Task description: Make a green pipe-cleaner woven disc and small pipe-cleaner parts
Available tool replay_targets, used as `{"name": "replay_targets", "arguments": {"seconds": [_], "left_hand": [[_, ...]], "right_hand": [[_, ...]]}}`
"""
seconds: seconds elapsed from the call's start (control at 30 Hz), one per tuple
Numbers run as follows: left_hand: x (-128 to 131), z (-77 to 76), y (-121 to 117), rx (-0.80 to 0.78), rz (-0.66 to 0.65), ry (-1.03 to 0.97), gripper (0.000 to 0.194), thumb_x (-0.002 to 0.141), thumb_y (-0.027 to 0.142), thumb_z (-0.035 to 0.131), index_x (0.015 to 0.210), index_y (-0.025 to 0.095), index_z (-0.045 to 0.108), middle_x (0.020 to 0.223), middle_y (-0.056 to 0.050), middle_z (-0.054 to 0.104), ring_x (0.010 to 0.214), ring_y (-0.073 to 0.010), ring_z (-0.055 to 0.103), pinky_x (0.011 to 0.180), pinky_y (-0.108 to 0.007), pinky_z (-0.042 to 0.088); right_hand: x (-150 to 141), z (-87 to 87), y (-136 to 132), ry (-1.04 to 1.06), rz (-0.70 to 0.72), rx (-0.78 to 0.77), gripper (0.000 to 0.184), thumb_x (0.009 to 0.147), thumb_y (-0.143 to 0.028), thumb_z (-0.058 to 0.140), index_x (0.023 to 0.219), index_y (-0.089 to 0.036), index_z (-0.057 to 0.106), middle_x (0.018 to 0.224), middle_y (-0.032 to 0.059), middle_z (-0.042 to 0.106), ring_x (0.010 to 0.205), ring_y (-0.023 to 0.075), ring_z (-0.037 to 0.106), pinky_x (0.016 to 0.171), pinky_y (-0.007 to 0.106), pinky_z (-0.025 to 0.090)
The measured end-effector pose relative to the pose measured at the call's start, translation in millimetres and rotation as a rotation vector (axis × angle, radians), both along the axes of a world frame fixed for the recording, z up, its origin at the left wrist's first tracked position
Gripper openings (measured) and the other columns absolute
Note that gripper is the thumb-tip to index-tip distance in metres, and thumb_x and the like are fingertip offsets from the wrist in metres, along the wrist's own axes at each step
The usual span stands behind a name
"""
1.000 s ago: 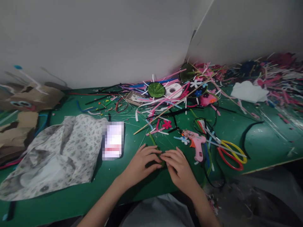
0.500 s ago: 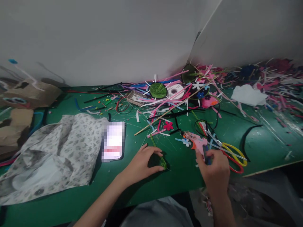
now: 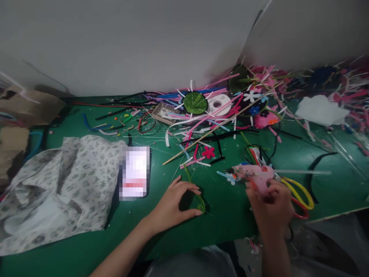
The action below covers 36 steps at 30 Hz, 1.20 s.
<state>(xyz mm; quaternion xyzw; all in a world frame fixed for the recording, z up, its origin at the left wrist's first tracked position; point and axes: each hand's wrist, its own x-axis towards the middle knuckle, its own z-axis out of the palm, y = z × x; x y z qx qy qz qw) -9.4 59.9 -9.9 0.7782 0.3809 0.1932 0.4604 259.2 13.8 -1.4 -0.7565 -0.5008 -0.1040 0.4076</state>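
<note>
My left hand (image 3: 175,202) rests on the table, its thumb on the small coil at the end of a green pipe cleaner (image 3: 201,202) and its fingertips on the strand above. The pipe cleaner lies bent into a narrow loop. In my right hand (image 3: 272,206) is a pink hot glue gun (image 3: 256,175), gripped by its handle with the nozzle pointing left. A clear glue stick (image 3: 305,172) sticks out of its back end. A light blue flower (image 3: 231,178) lies below the nozzle. Scissors (image 3: 300,191) with yellow and red handles lie partly hidden behind my right hand.
A lit phone (image 3: 135,173) and a patterned cloth (image 3: 86,177) lie to the left. Across the back are many pipe cleaner strips, a wooden stick (image 3: 201,136), a white spool (image 3: 220,104), a round green piece (image 3: 195,102) and a red flower (image 3: 208,152). White tissue (image 3: 321,110) is at right.
My right hand has lifted the glue gun off the table beside the scissors and turned it level, its glue stick pointing right. My left hand stays on the pipe cleaner. The view has shifted slightly.
</note>
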Motion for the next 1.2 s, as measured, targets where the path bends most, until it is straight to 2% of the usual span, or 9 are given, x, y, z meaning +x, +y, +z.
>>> {"name": "replay_targets", "arguments": {"seconds": [0.13, 0.23, 0.33, 0.43, 0.63, 0.97, 1.2], "left_hand": [[-0.2, 0.2, 2.6, -0.014, -0.008, 0.015, 0.047, 0.079, 0.049, 0.071, 0.116, 0.028, 0.051, 0.12, -0.002, 0.064, 0.118, -0.0227, 0.057, 0.117, -0.057, 0.016], [-0.9, -0.4, 3.6, -0.02, -0.016, 0.028, 0.048, 0.079, 0.049, 0.07, 0.117, 0.028, 0.05, 0.12, -0.002, 0.065, 0.119, -0.0236, 0.056, 0.117, -0.059, 0.017], [-1.7, -0.8, 3.6, -0.016, -0.026, 0.033, 0.048, 0.08, 0.049, 0.069, 0.118, 0.027, 0.05, 0.12, -0.004, 0.065, 0.119, -0.0238, 0.056, 0.117, -0.058, 0.017], [-1.9, -1.1, 3.9, -0.016, -0.031, 0.027, 0.049, 0.08, 0.049, 0.069, 0.119, 0.027, 0.05, 0.12, -0.004, 0.065, 0.119, -0.024, 0.056, 0.117, -0.059, 0.018], [-1.3, -0.4, 5.4, -0.024, -0.029, 0.02, 0.049, 0.079, 0.048, 0.071, 0.119, 0.028, 0.05, 0.12, -0.004, 0.065, 0.118, -0.0242, 0.057, 0.116, -0.06, 0.018], [-2.7, 0.6, 4.6, -0.012, -0.048, 0.031, 0.049, 0.08, 0.047, 0.069, 0.121, 0.029, 0.05, 0.122, -0.002, 0.064, 0.12, -0.0229, 0.055, 0.117, -0.058, 0.019], [-2.2, 2.0, 6.1, 0.065, -0.091, 0.059, 0.046, 0.083, 0.047, 0.066, 0.124, 0.03, 0.054, 0.121, -0.004, 0.064, 0.119, -0.0243, 0.055, 0.116, -0.057, 0.018]], "right_hand": [[-8.8, 6.0, -9.8, 0.045, 0.239, -0.054, 0.034, 0.072, -0.032, 0.075, 0.073, -0.022, 0.042, 0.081, -0.0006, 0.052, 0.056, 0.0088, 0.045, 0.046, 0.021, 0.035], [-14.3, 4.2, -15.5, -0.003, 0.339, -0.114, 0.031, 0.073, -0.03, 0.074, 0.078, -0.022, 0.045, 0.086, 0.0017, 0.055, 0.063, 0.0108, 0.051, 0.049, 0.021, 0.039], [-16.1, 2.3, -20.4, -0.065, 0.358, -0.133, 0.024, 0.077, -0.026, 0.07, 0.083, -0.022, 0.047, 0.092, 0.0046, 0.058, 0.074, 0.0142, 0.058, 0.059, 0.024, 0.046], [-16.7, 3.2, -23.8, -0.117, 0.384, -0.124, 0.021, 0.079, -0.024, 0.069, 0.085, -0.021, 0.049, 0.094, 0.0061, 0.058, 0.078, 0.0155, 0.059, 0.061, 0.025, 0.049], [-20.3, 8.4, -24.8, -0.094, 0.455, -0.158, 0.016, 0.081, -0.023, 0.067, 0.083, -0.022, 0.051, 0.086, 0.004, 0.055, 0.07, 0.0141, 0.057, 0.055, 0.024, 0.049], [-18.9, 7.4, -26.4, -0.149, 0.449, -0.136, 0.014, 0.081, -0.021, 0.067, 0.083, -0.021, 0.053, 0.083, 0.0027, 0.056, 0.069, 0.0134, 0.057, 0.056, 0.024, 0.047], [-17.7, 8.1, -27.2, -0.169, 0.447, -0.139, 0.014, 0.082, -0.023, 0.067, 0.083, -0.021, 0.053, 0.083, 0.0027, 0.056, 0.07, 0.0134, 0.057, 0.056, 0.023, 0.047]]}}
